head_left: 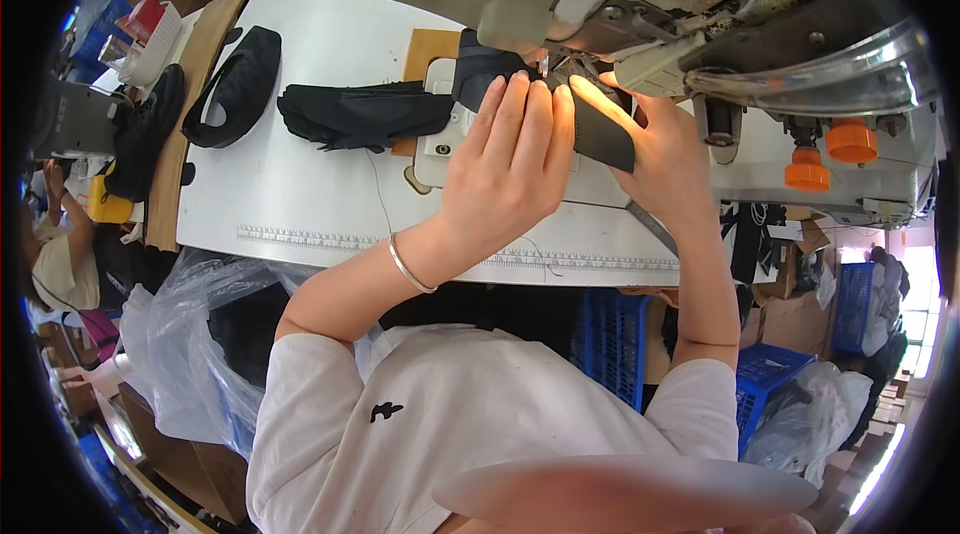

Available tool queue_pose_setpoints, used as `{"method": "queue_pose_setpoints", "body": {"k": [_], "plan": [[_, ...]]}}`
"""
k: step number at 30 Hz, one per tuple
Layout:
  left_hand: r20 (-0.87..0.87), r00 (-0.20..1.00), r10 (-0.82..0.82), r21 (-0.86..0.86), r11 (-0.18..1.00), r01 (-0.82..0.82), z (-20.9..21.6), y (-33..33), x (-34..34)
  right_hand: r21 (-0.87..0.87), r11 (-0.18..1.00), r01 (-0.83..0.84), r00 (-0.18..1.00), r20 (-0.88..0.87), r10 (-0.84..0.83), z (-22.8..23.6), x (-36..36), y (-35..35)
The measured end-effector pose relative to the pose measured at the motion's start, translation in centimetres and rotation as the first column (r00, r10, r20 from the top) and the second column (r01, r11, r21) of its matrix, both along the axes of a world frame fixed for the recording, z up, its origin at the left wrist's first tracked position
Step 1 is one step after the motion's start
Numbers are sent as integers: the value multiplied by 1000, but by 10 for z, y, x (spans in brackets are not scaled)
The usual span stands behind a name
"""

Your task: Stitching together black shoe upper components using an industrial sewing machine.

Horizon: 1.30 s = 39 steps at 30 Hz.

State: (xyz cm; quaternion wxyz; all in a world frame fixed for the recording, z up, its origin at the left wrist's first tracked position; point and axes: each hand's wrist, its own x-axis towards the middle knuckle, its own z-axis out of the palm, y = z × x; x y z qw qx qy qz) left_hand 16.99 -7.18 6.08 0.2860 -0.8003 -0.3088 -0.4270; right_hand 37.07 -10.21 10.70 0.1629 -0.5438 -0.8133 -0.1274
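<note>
A dark fabric piece (603, 130) lies under the needle area of a sewing machine (650, 29). My left hand (515, 149) rests on it just in front of the needle, fingers stretched out flat and close together. A bracelet circles that wrist. My right hand (660, 146) grips the piece's right end, thumb on top and the other fingers partly hidden behind it. Another dark part of fabric (483, 74) shows left of my left fingertips; whether it is the same piece is hidden. A stack of black fabric pieces (360, 112) lies farther left, a loose thread hanging from it.
A black shoe upper (235, 89) lies on the white table (300, 174), another (150, 129) beyond the wooden board (195, 124). A ruler strip (420, 246) runs along the near edge. Orange knobs (806, 170) hang at right. Blue crates (612, 344) stand below; a person sits far left.
</note>
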Motion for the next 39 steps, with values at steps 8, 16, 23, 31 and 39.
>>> {"method": "queue_pose_setpoints", "body": {"k": [8,16,23,31,39], "plan": [[48,991,-127,-46,990,130,7,6,-9,115,992,-54,999,11,53,8,-11,-10],[121,968,-219,-121,965,233,10,9,-18,121,990,-69,996,-55,77,1,-18,-14],[111,967,-228,-112,964,240,8,14,-22,213,970,-117,989,-69,134,2,-23,-16],[247,936,-253,-137,947,292,5,12,-21,-105,984,-142,933,-347,97,5,-16,-4],[181,950,-254,-33,964,264,-2,18,-21,-220,942,-254,678,-735,11,-22,-14,-4]]}}
